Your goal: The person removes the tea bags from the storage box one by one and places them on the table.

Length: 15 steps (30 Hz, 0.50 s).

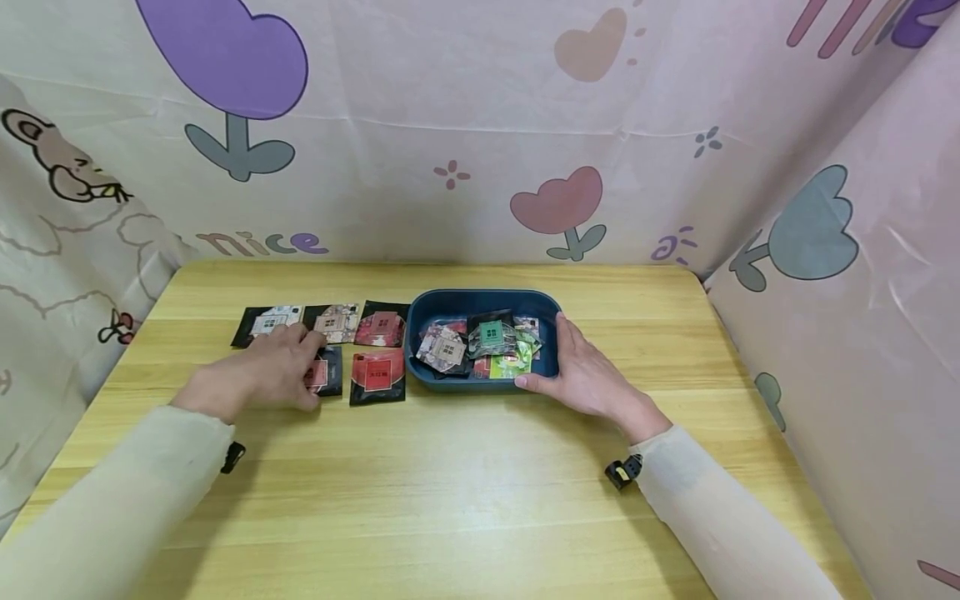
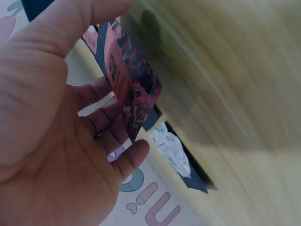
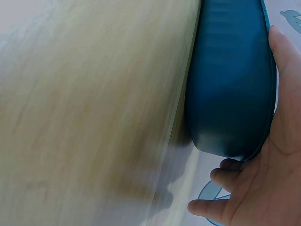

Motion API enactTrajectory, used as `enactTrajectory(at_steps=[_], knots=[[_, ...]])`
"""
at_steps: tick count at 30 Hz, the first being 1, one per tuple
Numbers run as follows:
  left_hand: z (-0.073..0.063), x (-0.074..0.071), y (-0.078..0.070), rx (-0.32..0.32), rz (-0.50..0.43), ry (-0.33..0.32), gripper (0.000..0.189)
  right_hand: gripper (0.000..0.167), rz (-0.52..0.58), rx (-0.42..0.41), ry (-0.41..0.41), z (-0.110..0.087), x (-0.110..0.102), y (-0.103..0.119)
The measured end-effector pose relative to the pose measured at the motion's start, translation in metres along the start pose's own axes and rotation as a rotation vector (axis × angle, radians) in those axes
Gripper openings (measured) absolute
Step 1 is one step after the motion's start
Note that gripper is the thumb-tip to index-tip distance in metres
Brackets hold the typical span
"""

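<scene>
My left hand [image 1: 273, 367] holds a dark sachet with a red label [image 1: 322, 372] between thumb and fingers, just over the table. In the left wrist view this sachet [image 2: 134, 77] stands tilted, its far edge against the fingers. Behind the hand lie a black-and-white sachet [image 1: 273, 320], a beige-patterned sachet [image 1: 335, 322] and a dark red sachet [image 1: 381, 325] in a row. To its right is a bright red sachet [image 1: 377, 376]. My right hand [image 1: 588, 371] grips the right end of a blue box [image 1: 486, 385], thumb along the front rim; its wall [image 3: 230, 84] fills the right wrist view.
Inside the box several sachets lie heaped, among them one with a green label [image 1: 492, 334], a pale one [image 1: 442, 348] and a lime-green one [image 1: 512, 363]. The wooden table [image 1: 465, 492] ends at a printed curtain [image 1: 420, 192] behind and at both sides.
</scene>
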<state>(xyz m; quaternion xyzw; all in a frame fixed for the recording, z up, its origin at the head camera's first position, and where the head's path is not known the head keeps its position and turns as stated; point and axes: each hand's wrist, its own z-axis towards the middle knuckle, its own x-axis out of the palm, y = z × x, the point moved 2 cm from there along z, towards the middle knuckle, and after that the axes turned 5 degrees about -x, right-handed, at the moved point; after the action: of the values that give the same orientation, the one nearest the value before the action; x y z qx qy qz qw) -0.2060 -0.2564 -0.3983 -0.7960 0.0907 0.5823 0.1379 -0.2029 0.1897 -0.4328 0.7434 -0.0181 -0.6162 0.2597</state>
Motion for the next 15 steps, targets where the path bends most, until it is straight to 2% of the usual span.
enactTrajectory(at_steps=[15], knots=[[0.0093,0.0073,-0.0022,-0.01,-0.002,0.042,0.101,0.137,-0.001,-0.006,0.001,-0.0009,0.0005,-0.0003]])
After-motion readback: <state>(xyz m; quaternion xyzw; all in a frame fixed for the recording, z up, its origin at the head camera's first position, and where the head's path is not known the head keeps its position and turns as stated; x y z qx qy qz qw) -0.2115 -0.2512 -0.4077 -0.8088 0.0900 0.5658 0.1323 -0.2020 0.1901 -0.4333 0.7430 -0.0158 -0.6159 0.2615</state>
